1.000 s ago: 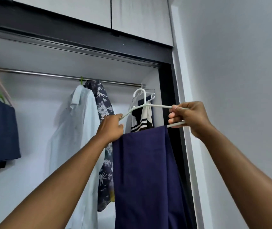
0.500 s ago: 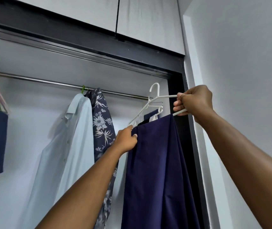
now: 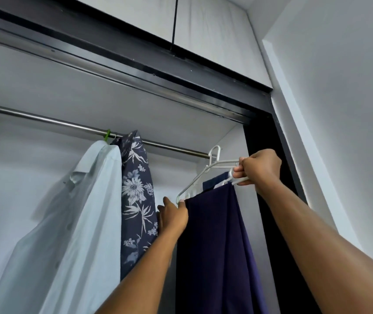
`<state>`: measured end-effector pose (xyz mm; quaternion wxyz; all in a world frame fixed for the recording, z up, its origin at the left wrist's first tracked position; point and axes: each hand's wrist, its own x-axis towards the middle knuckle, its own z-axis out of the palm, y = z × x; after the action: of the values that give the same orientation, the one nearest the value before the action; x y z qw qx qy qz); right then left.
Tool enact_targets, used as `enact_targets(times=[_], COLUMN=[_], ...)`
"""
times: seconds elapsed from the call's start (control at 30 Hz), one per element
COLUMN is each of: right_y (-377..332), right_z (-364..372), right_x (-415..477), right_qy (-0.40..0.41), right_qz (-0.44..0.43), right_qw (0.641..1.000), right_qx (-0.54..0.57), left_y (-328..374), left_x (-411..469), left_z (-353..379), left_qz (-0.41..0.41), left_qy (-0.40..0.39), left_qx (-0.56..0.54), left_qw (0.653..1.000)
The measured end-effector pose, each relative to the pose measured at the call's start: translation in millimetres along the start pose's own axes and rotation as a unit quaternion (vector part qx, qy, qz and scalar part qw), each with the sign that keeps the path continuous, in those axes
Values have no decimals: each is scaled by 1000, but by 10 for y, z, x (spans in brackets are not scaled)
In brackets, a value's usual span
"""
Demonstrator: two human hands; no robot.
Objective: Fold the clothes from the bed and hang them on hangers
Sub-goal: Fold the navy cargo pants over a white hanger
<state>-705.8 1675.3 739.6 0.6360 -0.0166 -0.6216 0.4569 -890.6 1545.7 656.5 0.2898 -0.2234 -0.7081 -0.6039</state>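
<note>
Against the frame half a second ago, the white hanger (image 3: 206,172) is found higher and closer to the rail (image 3: 67,123); its hook now overlaps the rail's right end, though whether it is seated there cannot be told. The left hand (image 3: 173,217) is seen with its thumb now spread out, where a closed grip was recorded before.

The right hand (image 3: 260,166) is closed round the hanger's right end, with the fingers curled about both bars. The left hand is placed at the hanger's lower left corner, against the top edge of the navy trousers (image 3: 215,245); whether cloth is pinched cannot be told, as the fingers are hidden.

Open rail is noted between the floral garment (image 3: 137,189) and the rail's right end. The black wardrobe frame (image 3: 271,143) stands just beside the right hand. A pale shirt (image 3: 85,200) is hung on a green hook (image 3: 107,134), touching the floral garment on its left.

The trousers are folded over the hanger's lower bar and hang straight down; the cloth is dark navy and smooth, with one long crease. A second dark garment (image 3: 215,181) is partly visible behind the hanger.
</note>
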Motion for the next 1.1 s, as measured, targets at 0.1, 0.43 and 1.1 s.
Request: enact_targets(times=[0.1,0.43,1.1], right_y=[71,-82,727], right_z=[233,773,1322], right_x=[144,771,1547], right_qy=[-6,-32,45], right_qz=[12,20,-31], right_qw=[1000,997,998], right_qx=[11,65,-44], left_y=[-106,-81,-471], left_x=[181,666,1253], left_z=[17,246,1018], left_qz=[16,83,87], left_qy=[-12,-3,-102], left_qx=[3,21,10], left_qw=[1000,996,991])
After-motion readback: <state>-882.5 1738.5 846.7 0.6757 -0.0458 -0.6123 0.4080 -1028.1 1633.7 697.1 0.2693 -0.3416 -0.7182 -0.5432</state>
